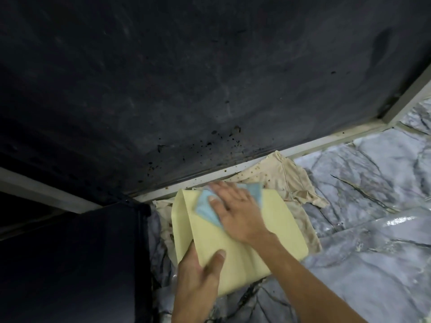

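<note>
A pale yellow board (275,224) lies tilted on the marble-patterned counter, over a stained cream rag. My left hand (200,273) grips the board's near left corner, thumb on top and fingers underneath. My right hand (235,210) lies flat with straight fingers on a light blue cloth (205,208), pressing it against the board's upper part. The cloth's far corner sticks out past my fingers near the wall strip.
The stained cream rag (286,176) is bunched against a white strip (303,148) at the foot of a dark, spattered wall (186,78). A dark cabinet or appliance (70,264) stands at the left. Grey marble-patterned counter (373,229) stretches to the right.
</note>
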A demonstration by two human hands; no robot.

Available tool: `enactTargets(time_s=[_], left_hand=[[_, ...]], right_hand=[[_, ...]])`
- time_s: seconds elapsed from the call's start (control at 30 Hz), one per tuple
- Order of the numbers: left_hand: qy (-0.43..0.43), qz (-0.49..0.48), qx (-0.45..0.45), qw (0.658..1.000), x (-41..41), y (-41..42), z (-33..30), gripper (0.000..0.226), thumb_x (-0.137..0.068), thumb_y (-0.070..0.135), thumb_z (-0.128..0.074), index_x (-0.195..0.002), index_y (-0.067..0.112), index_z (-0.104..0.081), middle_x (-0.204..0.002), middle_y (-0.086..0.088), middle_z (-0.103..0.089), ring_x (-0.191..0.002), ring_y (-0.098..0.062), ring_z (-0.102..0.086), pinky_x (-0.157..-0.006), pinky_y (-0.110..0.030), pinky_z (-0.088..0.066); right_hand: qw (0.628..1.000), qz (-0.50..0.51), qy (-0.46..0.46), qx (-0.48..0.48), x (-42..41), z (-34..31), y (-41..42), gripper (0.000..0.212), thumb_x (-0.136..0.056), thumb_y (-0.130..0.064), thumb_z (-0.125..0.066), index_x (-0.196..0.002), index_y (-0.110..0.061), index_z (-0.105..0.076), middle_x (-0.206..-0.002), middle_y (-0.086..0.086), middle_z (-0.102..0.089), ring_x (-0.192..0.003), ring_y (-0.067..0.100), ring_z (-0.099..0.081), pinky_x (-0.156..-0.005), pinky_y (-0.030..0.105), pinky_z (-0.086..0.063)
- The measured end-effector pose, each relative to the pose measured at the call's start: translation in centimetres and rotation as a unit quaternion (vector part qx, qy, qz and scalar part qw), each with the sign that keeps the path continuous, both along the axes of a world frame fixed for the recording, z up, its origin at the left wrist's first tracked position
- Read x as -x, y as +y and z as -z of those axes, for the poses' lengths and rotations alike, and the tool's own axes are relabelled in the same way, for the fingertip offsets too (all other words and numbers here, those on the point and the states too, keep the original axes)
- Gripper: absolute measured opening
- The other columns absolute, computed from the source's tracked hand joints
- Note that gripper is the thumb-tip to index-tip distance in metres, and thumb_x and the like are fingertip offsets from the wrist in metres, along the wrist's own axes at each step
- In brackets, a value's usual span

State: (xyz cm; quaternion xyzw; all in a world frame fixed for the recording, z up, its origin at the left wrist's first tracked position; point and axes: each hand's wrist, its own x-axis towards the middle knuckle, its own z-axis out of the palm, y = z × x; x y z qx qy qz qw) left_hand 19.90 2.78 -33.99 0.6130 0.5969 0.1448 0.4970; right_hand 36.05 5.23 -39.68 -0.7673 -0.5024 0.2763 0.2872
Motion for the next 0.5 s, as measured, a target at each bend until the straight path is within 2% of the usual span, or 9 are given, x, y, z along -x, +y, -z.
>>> enactTargets(time_s=[0.13, 0.17, 0.23, 0.3, 0.37, 0.4, 0.43, 0.5], left_hand=[[-0.004, -0.020, 0.098, 0.995, -0.3, 0.1, -0.9, 0.026, -0.088, 0.013, -0.075, -0.111, 0.026, -0.072, -0.105, 0.009, -0.083, -0.096, -0.001, -0.075, -0.075, -0.008, -0.055], [-0.009, -0.014, 0.138, 0.990, -0.9, 0.5, -1.7, 0.024, -0.088, 0.009, -0.075, -0.107, 0.024, -0.073, -0.102, 0.010, -0.083, -0.097, -0.005, -0.075, -0.076, -0.010, -0.056], [-0.011, -0.031, 0.212, 0.977, -2.5, 3.2, -2.3, 0.021, -0.082, 0.008, -0.081, -0.100, 0.017, -0.073, -0.094, 0.007, -0.084, -0.094, -0.016, -0.075, -0.085, -0.026, -0.060], [-0.027, -0.064, 0.239, 0.969, -4.2, 7.0, -2.7, 0.038, -0.077, 0.020, -0.086, -0.111, 0.011, -0.072, -0.097, -0.006, -0.083, -0.093, -0.026, -0.076, -0.086, -0.038, -0.061], [-0.050, -0.097, 0.241, 0.964, -5.8, 10.3, -3.4, 0.066, -0.072, 0.043, -0.087, -0.124, 0.007, -0.069, -0.110, -0.017, -0.081, -0.098, -0.030, -0.076, -0.089, -0.042, -0.061], [-0.037, -0.107, 0.237, 0.965, -6.5, 11.5, -3.2, 0.082, -0.066, 0.054, -0.088, -0.131, 0.008, -0.066, -0.121, -0.016, -0.077, -0.105, -0.030, -0.074, -0.095, -0.043, -0.058], [-0.018, -0.118, 0.229, 0.966, -6.9, 12.3, -2.7, 0.095, -0.064, 0.058, -0.088, -0.140, 0.010, -0.058, -0.134, -0.014, -0.070, -0.114, -0.030, -0.069, -0.100, -0.042, -0.054], [0.032, -0.135, 0.161, 0.977, -7.6, 12.7, -1.8, 0.094, -0.075, 0.051, -0.082, -0.151, 0.013, -0.041, -0.151, -0.011, -0.054, -0.129, -0.032, -0.057, -0.108, -0.043, -0.046]], right_hand=[[0.980, 0.161, 0.034, 0.108, -6.7, 4.9, -4.6, 0.059, -0.096, -0.061, -0.015, -0.150, -0.040, -0.023, -0.161, -0.013, -0.022, -0.149, 0.013, -0.011, -0.121, 0.044, -0.005], [0.976, 0.183, 0.060, 0.103, -7.5, 5.5, -5.2, 0.060, -0.095, -0.063, -0.015, -0.150, -0.041, -0.023, -0.161, -0.014, -0.023, -0.149, 0.013, -0.011, -0.121, 0.045, -0.006], [0.975, 0.188, 0.083, 0.081, -7.9, 6.1, -5.5, 0.060, -0.095, -0.063, -0.017, -0.150, -0.042, -0.024, -0.160, -0.017, -0.023, -0.149, 0.011, -0.010, -0.121, 0.046, -0.007], [0.981, 0.169, 0.071, 0.067, -7.9, 6.1, -5.8, 0.055, -0.097, -0.060, -0.022, -0.149, -0.043, -0.026, -0.159, -0.019, -0.023, -0.149, 0.009, -0.009, -0.121, 0.044, -0.005], [0.986, 0.148, 0.053, 0.052, -7.8, 5.9, -6.2, 0.051, -0.098, -0.056, -0.028, -0.148, -0.043, -0.029, -0.158, -0.019, -0.024, -0.149, 0.009, -0.009, -0.121, 0.042, -0.004], [0.988, 0.144, 0.045, 0.046, -7.7, 5.8, -6.3, 0.050, -0.098, -0.055, -0.030, -0.147, -0.043, -0.030, -0.158, -0.019, -0.025, -0.149, 0.010, -0.009, -0.121, 0.041, -0.005], [0.988, 0.144, 0.038, 0.038, -7.6, 5.8, -6.4, 0.051, -0.098, -0.056, -0.032, -0.147, -0.042, -0.031, -0.157, -0.019, -0.027, -0.149, 0.010, -0.010, -0.121, 0.039, -0.006], [0.985, 0.168, 0.045, 0.011, -7.2, 5.7, -6.4, 0.050, -0.098, -0.055, -0.033, -0.146, -0.041, -0.035, -0.155, -0.018, -0.030, -0.148, 0.009, -0.012, -0.120, 0.032, -0.007]])
